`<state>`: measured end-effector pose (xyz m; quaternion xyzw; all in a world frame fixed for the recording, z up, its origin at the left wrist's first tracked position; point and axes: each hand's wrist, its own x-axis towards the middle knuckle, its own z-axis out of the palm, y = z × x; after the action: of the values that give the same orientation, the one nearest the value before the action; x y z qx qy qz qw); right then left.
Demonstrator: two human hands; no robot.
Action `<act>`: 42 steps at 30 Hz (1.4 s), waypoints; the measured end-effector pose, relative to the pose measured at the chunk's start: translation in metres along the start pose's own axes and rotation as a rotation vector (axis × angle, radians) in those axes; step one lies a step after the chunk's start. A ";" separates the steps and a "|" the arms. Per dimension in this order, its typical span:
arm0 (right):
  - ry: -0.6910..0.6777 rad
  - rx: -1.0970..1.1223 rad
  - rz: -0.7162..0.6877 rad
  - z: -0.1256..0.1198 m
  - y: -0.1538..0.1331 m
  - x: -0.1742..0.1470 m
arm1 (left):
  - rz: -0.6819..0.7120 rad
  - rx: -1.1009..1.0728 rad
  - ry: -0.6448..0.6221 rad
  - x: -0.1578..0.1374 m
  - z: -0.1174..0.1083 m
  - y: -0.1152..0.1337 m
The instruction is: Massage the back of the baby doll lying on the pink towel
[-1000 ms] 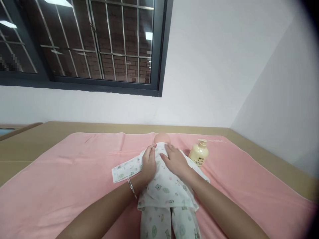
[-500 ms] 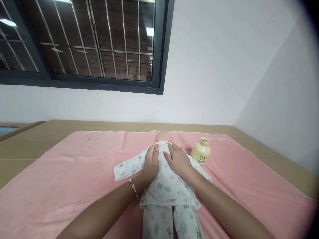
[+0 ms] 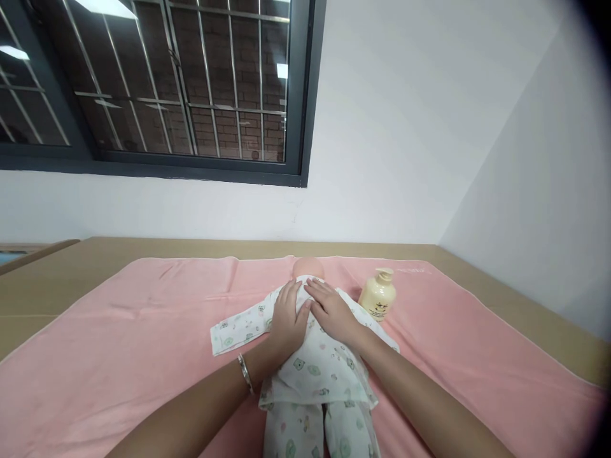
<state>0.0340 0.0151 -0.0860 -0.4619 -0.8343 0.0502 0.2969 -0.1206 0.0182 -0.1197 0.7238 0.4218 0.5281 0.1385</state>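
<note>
A baby doll in a white printed top and matching trousers lies on a pink sheet, its head toward the wall. My left hand rests flat on the left side of the doll's upper body, fingers stretched out. On the right side of the chest lies my right hand, also flat with fingers extended. The two thumbs come close together over the middle. One sleeve stretches out to the left; the other is partly behind my right forearm. A silver bangle circles my left wrist.
A cream pump bottle stands beside the doll's right-hand sleeve. The pink sheet covers most of a tan surface. Behind it rises a white wall with a dark-framed, barred window.
My hands have drawn closer together on the doll's chest, my left hand moving inward and flattening. The view has shifted slightly, so the doll and bottle appear lower and further left.
</note>
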 end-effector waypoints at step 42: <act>-0.002 -0.268 0.262 -0.003 -0.002 0.002 | 0.069 0.514 -0.146 0.003 0.004 -0.008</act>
<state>0.0334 0.0154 -0.0824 -0.6020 -0.7664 -0.0227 0.2229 -0.1212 0.0265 -0.1246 0.7854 0.5060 0.3545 -0.0380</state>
